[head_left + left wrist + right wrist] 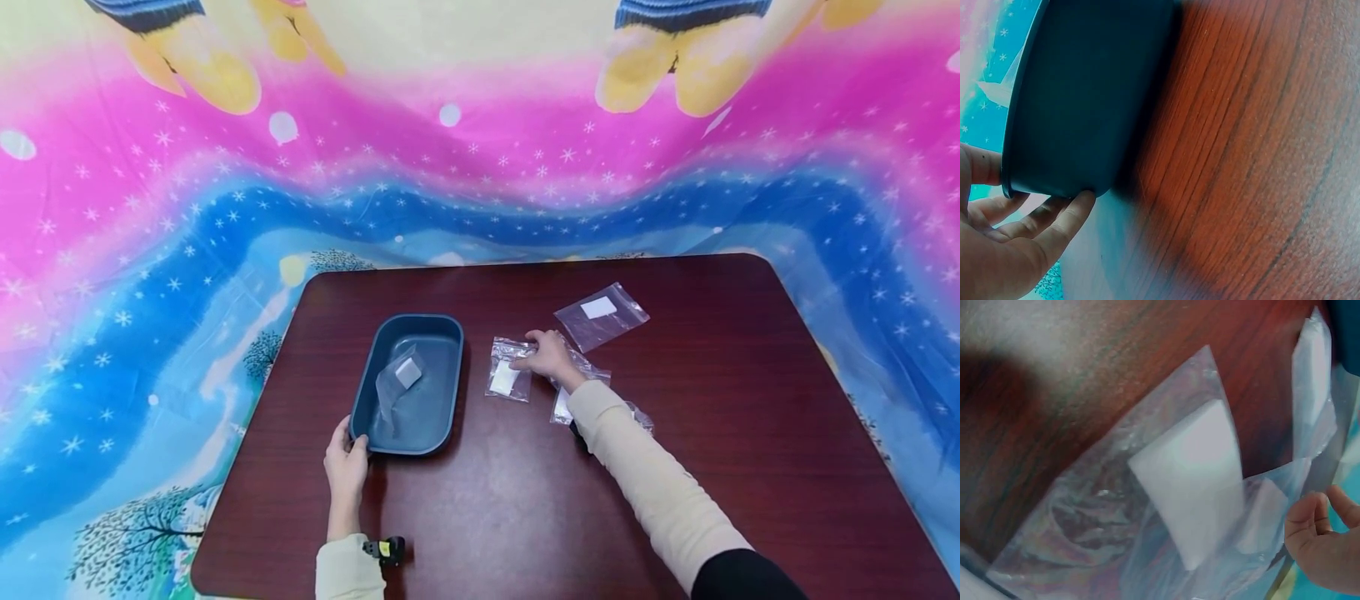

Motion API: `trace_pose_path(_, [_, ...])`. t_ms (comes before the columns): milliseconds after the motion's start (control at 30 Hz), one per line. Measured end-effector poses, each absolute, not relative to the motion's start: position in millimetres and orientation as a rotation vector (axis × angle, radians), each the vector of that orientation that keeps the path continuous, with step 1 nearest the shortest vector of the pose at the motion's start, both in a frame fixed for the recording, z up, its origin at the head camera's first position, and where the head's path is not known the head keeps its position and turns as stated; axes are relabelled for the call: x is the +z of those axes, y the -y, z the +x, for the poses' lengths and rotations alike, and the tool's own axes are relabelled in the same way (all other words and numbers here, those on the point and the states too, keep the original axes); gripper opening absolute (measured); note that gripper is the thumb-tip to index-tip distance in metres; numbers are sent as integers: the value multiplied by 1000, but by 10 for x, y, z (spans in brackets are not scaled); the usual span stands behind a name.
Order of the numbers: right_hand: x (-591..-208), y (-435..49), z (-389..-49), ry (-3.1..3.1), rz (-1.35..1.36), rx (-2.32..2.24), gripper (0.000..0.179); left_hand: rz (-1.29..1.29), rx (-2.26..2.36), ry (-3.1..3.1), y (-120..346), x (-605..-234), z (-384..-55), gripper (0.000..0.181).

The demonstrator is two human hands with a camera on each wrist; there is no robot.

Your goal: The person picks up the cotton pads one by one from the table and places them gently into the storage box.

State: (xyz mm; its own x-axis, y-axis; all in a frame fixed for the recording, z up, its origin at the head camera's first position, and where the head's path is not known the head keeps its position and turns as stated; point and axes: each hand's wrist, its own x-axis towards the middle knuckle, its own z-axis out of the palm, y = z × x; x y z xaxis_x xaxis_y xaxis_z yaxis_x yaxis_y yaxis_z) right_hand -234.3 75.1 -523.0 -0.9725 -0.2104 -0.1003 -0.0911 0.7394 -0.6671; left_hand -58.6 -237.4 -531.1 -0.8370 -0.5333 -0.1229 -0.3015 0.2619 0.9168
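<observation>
In the head view, a dark blue-grey plastic tray holds one clear zip bag with a white card. My left hand grips the tray's near left corner; in the left wrist view its fingers lie against the outside wall. My right hand reaches over the table, thumb and fingers apart, fingertips at the right part of a small zip bag with a white card. Under that hand and forearm lie more clear bags, partly hidden. The right wrist view shows a bag with a white card up close.
A larger clear zip bag with a white label lies behind the right hand. Everything rests on a dark red-brown table with rounded corners. A colourful printed cloth hangs around its back and sides.
</observation>
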Motion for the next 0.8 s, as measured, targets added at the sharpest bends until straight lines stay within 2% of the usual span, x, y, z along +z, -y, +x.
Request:
trace_pose_path(333, [-5330,-698,-2324,-2806,-283,-832,91,782,-1609,2315,2369,-5310,-587,44])
trace_pose_path(533, [-5349,-663,-2307,-2805,-310,-773,95,784,-1602,2315,2369,-5311,-588,44])
trace_pose_path(800, [-5372,-625,-2294,-2840,-294,-678,91,782,-1586,2310,2370,-5316,-587,44])
